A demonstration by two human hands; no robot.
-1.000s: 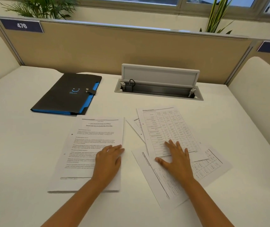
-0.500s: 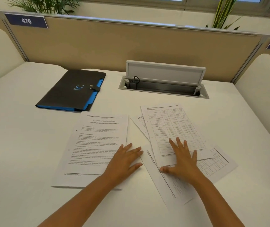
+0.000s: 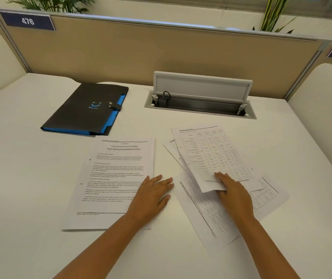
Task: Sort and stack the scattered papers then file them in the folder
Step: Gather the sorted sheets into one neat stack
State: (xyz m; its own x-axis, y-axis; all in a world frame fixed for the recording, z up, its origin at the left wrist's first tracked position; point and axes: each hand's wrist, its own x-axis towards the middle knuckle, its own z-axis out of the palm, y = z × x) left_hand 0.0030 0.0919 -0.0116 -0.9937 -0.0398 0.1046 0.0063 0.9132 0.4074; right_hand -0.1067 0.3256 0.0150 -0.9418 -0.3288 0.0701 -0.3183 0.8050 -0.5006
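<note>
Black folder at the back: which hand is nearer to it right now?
Left. The left hand rests flat on the text sheets' right edge, in front of the black folder. The right hand pinches a table sheet farther right.

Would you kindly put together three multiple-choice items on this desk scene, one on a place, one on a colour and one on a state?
1. Where does the folder lie?
A. beyond the text pages, at the far left
B. under the table sheets
C. inside the cable box

2. What colour shows along the folder's edges?
A. red
B. blue
C. green

3. What is the right hand doing?
A. lying flat on the desk
B. pinching the near edge of the top table sheet
C. pressing the folder's snap

Answers: 1 A, it sits behind the text pages; 2 B, blue edges show under the black cover; 3 B, the sheet's edge curls up between thumb and fingers.
</note>
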